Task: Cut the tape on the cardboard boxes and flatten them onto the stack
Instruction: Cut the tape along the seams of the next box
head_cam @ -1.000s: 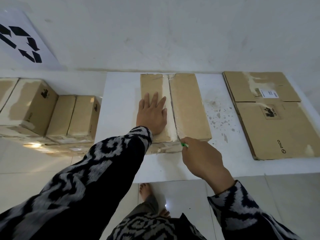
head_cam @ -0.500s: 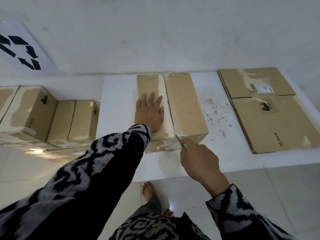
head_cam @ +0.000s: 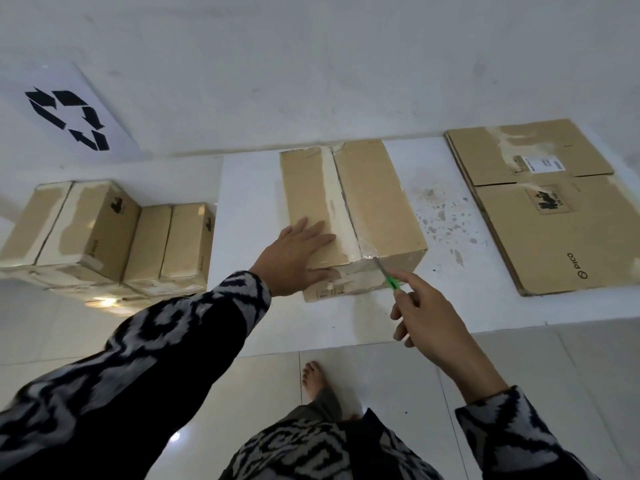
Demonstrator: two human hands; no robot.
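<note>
We have the box [head_cam: 353, 216] lying lengthwise on the white surface [head_cam: 249, 209], its taped seam facing up so the blade can run straight along it. Our left hand [head_cam: 298, 258] lies flat, fingers straight, on the left flap near the front edge, with the thumb hooked over the front face — it is there to pin the box down, and it sits off the seam, out of the blade's path.

Our right hand [head_cam: 429, 327] is curled round the green cutter [head_cam: 388, 277], index finger stretched along the handle, probably for steadier aim. The blade tip meets the clear tape [head_cam: 367, 252] right at the front top corner of the seam, where the tape wraps down over the front. We judge this to be the end of the cut along the top, or the start of the piece that runs down the front face; the box is still standing at full height, so flattening is yet to come.

The flattened stack [head_cam: 554, 209] lies to the right on the same surface, well apart from the box — placed within an easy slide once this one collapses. More sealed boxes [head_cam: 107, 237] wait on the floor at the left, under a recycling sign [head_cam: 69, 119] on the wall.
</note>
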